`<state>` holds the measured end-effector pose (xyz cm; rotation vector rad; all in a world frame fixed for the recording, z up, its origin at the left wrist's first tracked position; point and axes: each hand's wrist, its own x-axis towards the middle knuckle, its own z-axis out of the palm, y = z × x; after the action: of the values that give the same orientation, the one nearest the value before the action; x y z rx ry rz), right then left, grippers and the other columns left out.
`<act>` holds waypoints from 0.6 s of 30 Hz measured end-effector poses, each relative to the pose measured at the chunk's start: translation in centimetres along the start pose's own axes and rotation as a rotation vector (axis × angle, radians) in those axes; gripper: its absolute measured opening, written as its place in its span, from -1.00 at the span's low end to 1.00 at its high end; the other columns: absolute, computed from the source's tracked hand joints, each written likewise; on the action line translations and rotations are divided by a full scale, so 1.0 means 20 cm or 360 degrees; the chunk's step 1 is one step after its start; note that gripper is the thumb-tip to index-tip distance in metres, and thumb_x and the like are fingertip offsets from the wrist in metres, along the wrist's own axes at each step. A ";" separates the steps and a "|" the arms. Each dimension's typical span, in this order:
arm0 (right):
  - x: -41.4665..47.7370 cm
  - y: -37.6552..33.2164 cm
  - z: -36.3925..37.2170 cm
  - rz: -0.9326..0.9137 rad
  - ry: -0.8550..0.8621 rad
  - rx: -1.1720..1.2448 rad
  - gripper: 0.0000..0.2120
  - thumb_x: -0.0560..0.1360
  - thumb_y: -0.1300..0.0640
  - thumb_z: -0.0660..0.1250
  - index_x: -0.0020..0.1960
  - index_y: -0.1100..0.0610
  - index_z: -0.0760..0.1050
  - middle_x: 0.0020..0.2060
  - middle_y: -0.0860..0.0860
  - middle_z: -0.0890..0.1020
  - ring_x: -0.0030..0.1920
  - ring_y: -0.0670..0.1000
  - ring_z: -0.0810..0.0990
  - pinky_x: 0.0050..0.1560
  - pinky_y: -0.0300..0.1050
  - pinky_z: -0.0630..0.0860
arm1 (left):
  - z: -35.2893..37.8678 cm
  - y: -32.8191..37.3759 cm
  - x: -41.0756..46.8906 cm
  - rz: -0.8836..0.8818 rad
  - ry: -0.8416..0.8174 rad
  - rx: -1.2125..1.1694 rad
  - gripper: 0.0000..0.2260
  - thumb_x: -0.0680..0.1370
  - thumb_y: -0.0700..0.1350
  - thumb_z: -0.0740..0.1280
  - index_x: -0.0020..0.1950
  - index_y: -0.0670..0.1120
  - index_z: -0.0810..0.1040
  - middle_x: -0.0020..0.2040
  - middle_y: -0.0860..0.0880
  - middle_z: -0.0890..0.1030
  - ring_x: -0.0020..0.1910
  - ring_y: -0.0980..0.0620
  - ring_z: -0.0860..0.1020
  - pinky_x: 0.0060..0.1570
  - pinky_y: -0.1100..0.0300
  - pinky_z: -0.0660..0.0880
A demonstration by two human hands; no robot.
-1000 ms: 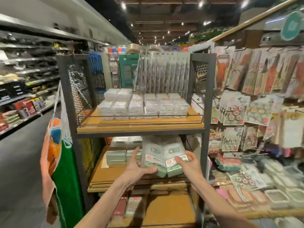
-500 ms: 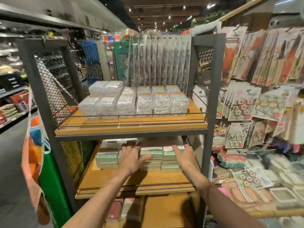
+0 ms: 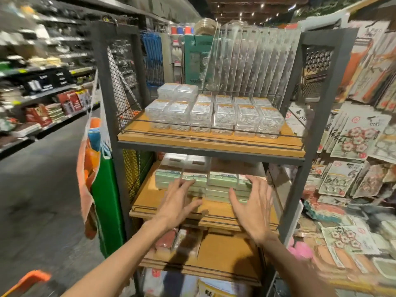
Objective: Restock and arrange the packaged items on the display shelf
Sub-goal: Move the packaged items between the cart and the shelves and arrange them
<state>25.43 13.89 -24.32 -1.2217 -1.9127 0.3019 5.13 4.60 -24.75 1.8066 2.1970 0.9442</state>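
Left hand [image 3: 180, 202] and right hand [image 3: 250, 209] — both spread, holding nothing — before green packs [image 3: 222, 179]; shelf [image 3: 150, 198] bare toward its front edge.

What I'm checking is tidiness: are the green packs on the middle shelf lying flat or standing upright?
Lying flat: the green packs sit in level stacks on the middle shelf, thin edges facing forward.

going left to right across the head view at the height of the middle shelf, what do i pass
orange and green hanging bag → yellow mesh side panel → left hand → right hand → dark metal right post of the rack → hanging card packs with flower-shaped pieces
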 end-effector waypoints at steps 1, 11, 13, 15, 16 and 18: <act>-0.08 -0.09 0.03 -0.0134 -0.0077 0.0037 -0.47 0.42 -0.26 0.21 0.29 0.00 0.34 0.15 -0.04 0.40 0.17 -0.01 0.34 0.17 -0.04 0.33 | -0.06 -0.05 -0.11 0.0014 0.0056 0.0034 -0.43 0.50 0.18 0.33 0.46 0.07 0.28 0.31 0.04 0.35 0.31 0.08 0.29 0.33 0.09 0.33; -1.14 -0.83 0.44 -0.0981 -0.1194 0.0456 -0.57 0.42 -0.16 0.29 0.16 0.10 0.46 0.02 0.03 0.52 0.05 0.05 0.49 0.07 -0.12 0.39 | -0.29 -0.52 -1.60 -0.1002 0.0270 0.0083 -0.39 0.42 0.03 0.47 0.42 -0.06 0.38 0.30 -0.06 0.39 0.32 -0.06 0.32 0.36 0.10 0.27; -1.37 -0.93 0.51 -0.1098 -0.1386 0.0422 -0.56 0.41 -0.19 0.26 0.15 0.08 0.46 0.01 0.07 0.55 0.04 0.11 0.51 0.10 -0.05 0.42 | -0.28 -0.59 -1.92 -0.1285 0.0306 0.0025 -0.40 0.43 0.02 0.46 0.42 -0.08 0.38 0.29 -0.06 0.40 0.33 -0.05 0.33 0.35 0.13 0.25; -1.55 -0.99 0.56 -0.1099 -0.1628 0.0365 -0.52 0.40 -0.24 0.21 0.15 0.06 0.47 0.00 0.09 0.58 0.07 0.12 0.53 0.14 0.00 0.44 | -0.26 -0.62 -2.15 -0.1517 0.0329 -0.0071 -0.41 0.45 0.02 0.44 0.43 -0.08 0.36 0.30 -0.06 0.39 0.35 -0.04 0.33 0.35 0.16 0.23; -1.67 -1.03 0.60 -0.1126 -0.1729 0.0414 -0.56 0.39 -0.23 0.22 0.11 0.04 0.46 -0.05 0.07 0.59 0.03 0.11 0.56 0.10 -0.01 0.47 | -0.25 -0.65 -2.29 -0.1681 0.0347 -0.0136 -0.41 0.46 0.01 0.43 0.44 -0.07 0.34 0.33 -0.06 0.37 0.38 -0.04 0.31 0.36 0.18 0.21; -1.89 -1.12 0.65 -0.1191 -0.1926 0.0456 -0.65 0.38 -0.18 0.27 0.04 0.02 0.46 -0.15 -0.02 0.57 -0.07 0.02 0.54 0.02 -0.14 0.43 | -0.26 -0.69 -2.55 -0.1964 0.0419 -0.0235 -0.41 0.48 0.01 0.42 0.46 -0.03 0.31 0.41 -0.04 0.34 0.44 -0.03 0.27 0.36 0.19 0.19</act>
<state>8.54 -26.11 -38.75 0.0553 -2.9925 1.0006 4.78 -45.59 -42.12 0.0533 2.5911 0.9426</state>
